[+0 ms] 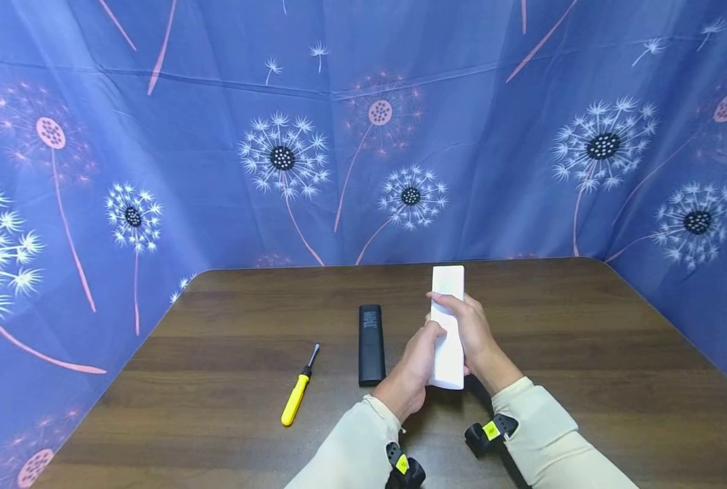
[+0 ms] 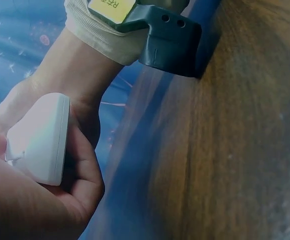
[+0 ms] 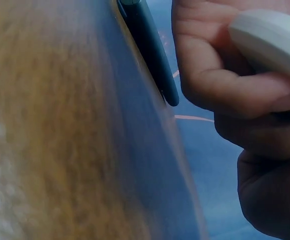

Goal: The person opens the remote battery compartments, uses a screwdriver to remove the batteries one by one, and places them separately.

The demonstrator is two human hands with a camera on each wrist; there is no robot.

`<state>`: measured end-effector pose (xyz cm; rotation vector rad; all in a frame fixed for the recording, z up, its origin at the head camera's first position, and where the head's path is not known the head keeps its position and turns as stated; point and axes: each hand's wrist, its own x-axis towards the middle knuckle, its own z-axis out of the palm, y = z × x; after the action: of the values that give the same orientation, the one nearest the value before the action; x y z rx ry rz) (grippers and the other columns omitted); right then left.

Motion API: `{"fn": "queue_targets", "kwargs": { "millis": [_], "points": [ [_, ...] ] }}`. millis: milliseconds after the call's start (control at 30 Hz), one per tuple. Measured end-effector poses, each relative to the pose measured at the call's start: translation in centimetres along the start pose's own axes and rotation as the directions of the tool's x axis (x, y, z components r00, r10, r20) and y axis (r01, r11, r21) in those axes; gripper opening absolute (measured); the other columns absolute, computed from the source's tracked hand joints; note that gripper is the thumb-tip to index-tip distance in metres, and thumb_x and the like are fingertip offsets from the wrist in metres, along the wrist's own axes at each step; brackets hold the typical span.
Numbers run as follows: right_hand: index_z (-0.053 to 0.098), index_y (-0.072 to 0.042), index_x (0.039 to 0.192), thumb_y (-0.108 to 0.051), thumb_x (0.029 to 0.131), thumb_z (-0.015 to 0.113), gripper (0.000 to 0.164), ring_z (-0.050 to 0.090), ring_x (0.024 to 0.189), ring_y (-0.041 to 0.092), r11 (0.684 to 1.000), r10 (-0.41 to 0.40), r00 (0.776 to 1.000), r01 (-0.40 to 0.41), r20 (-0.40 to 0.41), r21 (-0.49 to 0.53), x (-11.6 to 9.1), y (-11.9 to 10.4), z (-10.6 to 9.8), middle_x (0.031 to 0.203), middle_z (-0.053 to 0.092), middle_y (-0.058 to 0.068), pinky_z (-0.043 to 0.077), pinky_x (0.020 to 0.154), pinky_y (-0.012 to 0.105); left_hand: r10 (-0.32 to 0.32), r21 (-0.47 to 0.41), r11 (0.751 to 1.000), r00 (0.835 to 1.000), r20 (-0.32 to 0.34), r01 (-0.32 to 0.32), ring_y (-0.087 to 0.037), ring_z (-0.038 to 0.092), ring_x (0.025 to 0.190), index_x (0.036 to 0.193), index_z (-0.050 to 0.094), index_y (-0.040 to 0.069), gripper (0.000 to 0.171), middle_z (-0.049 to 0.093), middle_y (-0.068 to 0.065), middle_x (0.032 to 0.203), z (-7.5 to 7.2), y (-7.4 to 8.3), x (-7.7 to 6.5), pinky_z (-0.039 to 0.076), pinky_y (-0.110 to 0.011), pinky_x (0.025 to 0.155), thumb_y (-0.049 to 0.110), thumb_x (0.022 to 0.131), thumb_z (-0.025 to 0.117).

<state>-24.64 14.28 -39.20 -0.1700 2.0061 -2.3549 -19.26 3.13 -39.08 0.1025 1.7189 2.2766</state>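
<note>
Both hands hold a long white remote control (image 1: 448, 360) above the table, its far end pointing away from me. My left hand (image 1: 418, 353) grips the near part from the left, thumb lying on the upper face. Higher up, my right hand (image 1: 475, 333) wraps the right side with its thumb across the face. In the left wrist view a seam runs along the edge of the remote (image 2: 42, 140), and a small notch shows near a thumb. Curled fingers (image 3: 210, 85) sit under it in the right wrist view. The fingers hide part of the remote.
A black remote control (image 1: 371, 346) lies on the wooden table (image 1: 217, 380) just left of my hands, printed label up. Farther left is a yellow-handled screwdriver (image 1: 296, 397). Blue dandelion-print cloth (image 1: 339, 136) hangs behind the table and along its sides.
</note>
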Motion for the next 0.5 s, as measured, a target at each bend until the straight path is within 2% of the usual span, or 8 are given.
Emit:
{"fn": "queue_targets", "kwargs": {
  "millis": [233,500],
  "points": [
    [0.056,0.002,0.130,-0.027,0.098,0.056,0.043,0.061,0.081,0.023,0.999,0.016,0.999,-0.018,-0.033,-0.043,0.11,0.32,0.03,0.093,0.062,0.014,0.050,0.071,0.035,0.001,-0.005,1.000,1.000,0.020,-0.001,-0.018,0.064,0.066,0.120,0.055,0.008,0.037,0.063,-0.009,0.088,-0.29,-0.21,-0.24,0.050,-0.028,0.061,0.030,0.094,0.040],
    [0.056,0.004,0.128,-0.023,0.097,0.057,0.041,0.061,0.079,0.021,0.999,-0.029,0.999,0.028,-0.034,-0.032,0.28,0.07,0.22,0.093,0.061,0.011,0.050,0.068,0.032,-0.023,-0.048,0.999,1.000,-0.015,0.023,-0.017,0.061,0.060,0.112,0.057,0.005,0.036,0.062,-0.008,0.082,-0.06,-0.15,0.07,0.049,-0.028,0.059,0.029,0.090,0.042]
  ]
}}
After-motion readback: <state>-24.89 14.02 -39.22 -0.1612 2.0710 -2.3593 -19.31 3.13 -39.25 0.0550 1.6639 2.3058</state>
